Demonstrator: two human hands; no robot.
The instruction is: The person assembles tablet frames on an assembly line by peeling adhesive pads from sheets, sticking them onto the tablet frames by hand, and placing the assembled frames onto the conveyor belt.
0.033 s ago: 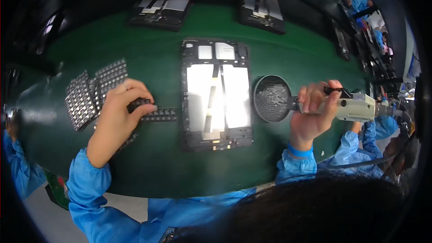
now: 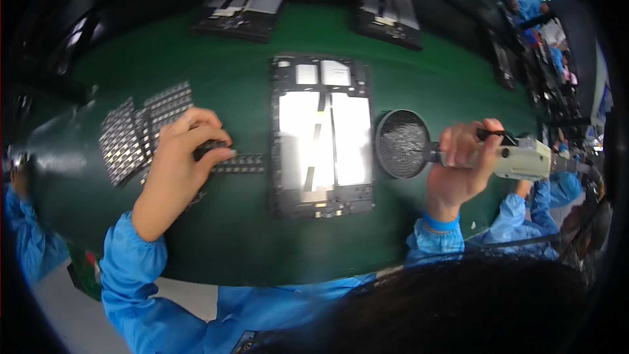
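Note:
My left hand (image 2: 180,167) is closed in a pinch on a small black part (image 2: 208,148), mostly hidden by the fingers. It hovers over a black strip with rows of small pieces (image 2: 241,164) on the green table. Behind that hand, more such sheets (image 2: 121,144) lie fanned out. My right hand (image 2: 462,164) grips a pale electric screwdriver (image 2: 524,158), its dark front end by the rim of a round black dish of small metal screws (image 2: 401,145). Between my hands lies an opened tablet (image 2: 321,206), its silver battery panels facing up.
Two more opened tablets (image 2: 246,3) (image 2: 388,10) lie at the far side of the green table (image 2: 314,249). Co-workers in blue sleeves (image 2: 511,219) sit at right and left (image 2: 33,229). A cable (image 2: 517,239) runs at the right.
The whole view has shifted slightly, so everything appears a little further right. Both hands keep their holds, and the tablet and dish stay in place.

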